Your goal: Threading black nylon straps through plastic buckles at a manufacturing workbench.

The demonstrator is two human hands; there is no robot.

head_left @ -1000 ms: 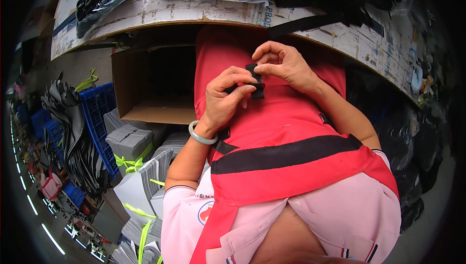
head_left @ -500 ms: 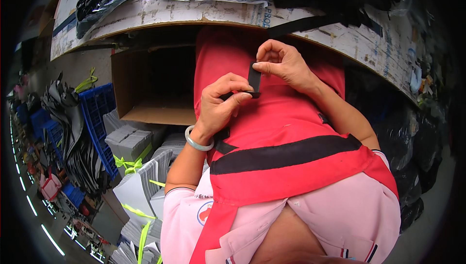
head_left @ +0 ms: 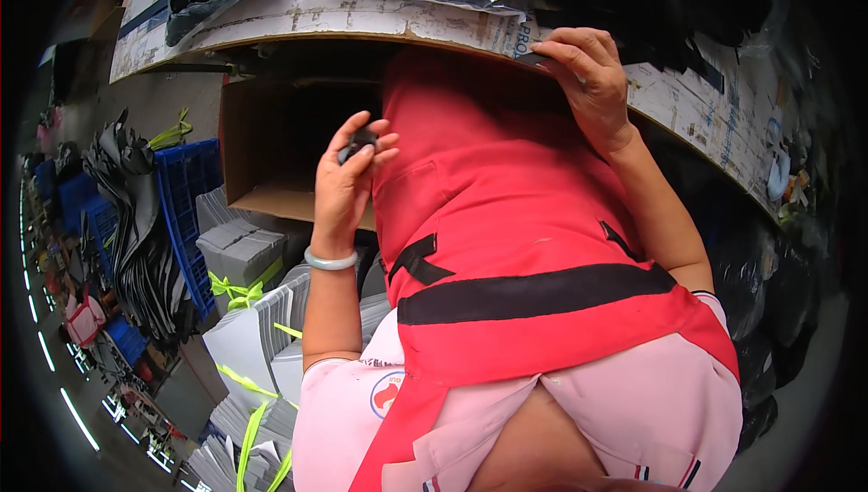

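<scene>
Beside my red apron (head_left: 520,175), near the cardboard box (head_left: 276,203), my left hand (head_left: 345,171) pinches a small black piece (head_left: 357,141) between thumb and fingers; well apart from it, my right hand (head_left: 592,80) is at the edge of the bench (head_left: 312,11), fingertips touching a black strip (head_left: 531,59), though I cannot tell whether they grip it

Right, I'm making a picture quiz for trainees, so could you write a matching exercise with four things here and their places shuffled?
Things
1. Pale round bangle
2. Small black piece
3. Brown cardboard box
4. Blue lattice plastic crate

Places
A. Below the worn white tabletop
B. Beside the wavy dark sheets
C. Around the left wrist
D. In the grip of the left hand

Pairs: 1-C; 2-D; 3-A; 4-B
</scene>
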